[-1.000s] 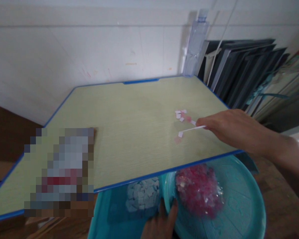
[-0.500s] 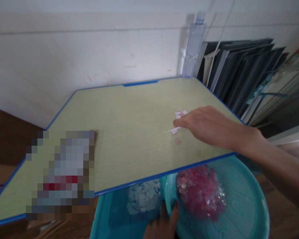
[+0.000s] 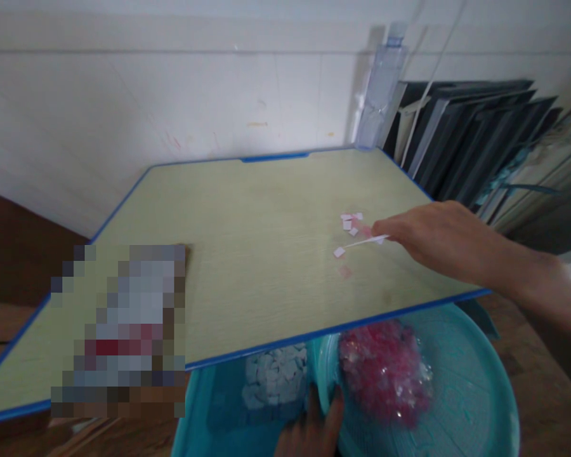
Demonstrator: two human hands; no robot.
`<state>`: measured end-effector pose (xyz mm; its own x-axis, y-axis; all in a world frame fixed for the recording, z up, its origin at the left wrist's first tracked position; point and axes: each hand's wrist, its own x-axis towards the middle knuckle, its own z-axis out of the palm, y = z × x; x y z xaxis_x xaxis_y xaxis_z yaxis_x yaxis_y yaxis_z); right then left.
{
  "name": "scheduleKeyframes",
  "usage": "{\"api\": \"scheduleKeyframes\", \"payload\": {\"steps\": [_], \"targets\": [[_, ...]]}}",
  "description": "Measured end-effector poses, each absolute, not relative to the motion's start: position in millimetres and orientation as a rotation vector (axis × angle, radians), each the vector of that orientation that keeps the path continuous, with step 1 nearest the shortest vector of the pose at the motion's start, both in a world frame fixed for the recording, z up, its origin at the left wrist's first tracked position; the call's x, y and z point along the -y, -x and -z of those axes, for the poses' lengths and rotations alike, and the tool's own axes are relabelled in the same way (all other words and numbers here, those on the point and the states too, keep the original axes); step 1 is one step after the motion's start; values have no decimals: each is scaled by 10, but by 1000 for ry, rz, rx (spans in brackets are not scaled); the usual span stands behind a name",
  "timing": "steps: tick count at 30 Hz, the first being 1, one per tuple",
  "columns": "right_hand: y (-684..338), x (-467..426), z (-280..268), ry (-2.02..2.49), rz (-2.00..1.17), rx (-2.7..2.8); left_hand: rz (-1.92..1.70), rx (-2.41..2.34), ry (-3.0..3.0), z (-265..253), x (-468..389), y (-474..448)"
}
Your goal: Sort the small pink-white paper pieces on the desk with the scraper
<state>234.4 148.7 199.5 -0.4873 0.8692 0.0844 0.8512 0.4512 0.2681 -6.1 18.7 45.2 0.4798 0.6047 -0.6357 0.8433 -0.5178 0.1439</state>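
Observation:
My right hand [image 3: 433, 241] is over the right side of the pale yellow tabletop [image 3: 257, 254], fingers closed on a thin white stick [image 3: 364, 242]. The stick points left, its tip close to a small white square piece [image 3: 339, 252]. Several other white pieces [image 3: 347, 225] and pink translucent pieces [image 3: 345, 271] lie around it. Below the table edge, my left hand [image 3: 309, 435] pinches the rim of a round turquoise tray [image 3: 466, 381]. A clear bag of pink pieces [image 3: 385, 371] rests on that tray. Beside it, a turquoise bin [image 3: 228, 406] holds many white pieces [image 3: 276, 374].
A pixelated, blurred object [image 3: 133, 317] lies on the table's left. A clear plastic bottle [image 3: 380, 89] stands at the back right corner, against the white wall [image 3: 195, 95]. Dark flat panels [image 3: 480, 133] lean upright beyond the right edge.
My right hand has moved right with the stick, uncovering more white and pink pieces. My left hand stays at the tray rim. The view has shifted slightly.

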Motion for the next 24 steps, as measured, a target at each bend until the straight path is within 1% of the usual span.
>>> {"api": "scheduleKeyframes", "payload": {"steps": [3, 7, 9, 11, 14, 16, 24], "targets": [[-2461, -1497, -2004, -1480, -357, -2672, 728, -1246, -2310, -450, -182, 57], [-2677, -1479, -2096, -1476, -123, -2686, 703, -1230, -2296, -433, -177, 69], [-2727, -1447, -2152, -1485, -61, -2658, 690, -1225, -2285, -429, -179, 80], [-2704, -1402, -2197, -1510, -110, -2640, 682, -1226, -2278, -431, -180, 88], [-2574, -1341, -2222, -1616, -310, -2603, 673, -1228, -2275, -442, -180, 93], [-2494, -1331, -2204, -1644, -360, -2583, 667, -1228, -2273, -447, -180, 96], [-2641, -1393, -2122, -1480, -47, -2654, 684, -1191, -2245, -409, -177, 109]]}}
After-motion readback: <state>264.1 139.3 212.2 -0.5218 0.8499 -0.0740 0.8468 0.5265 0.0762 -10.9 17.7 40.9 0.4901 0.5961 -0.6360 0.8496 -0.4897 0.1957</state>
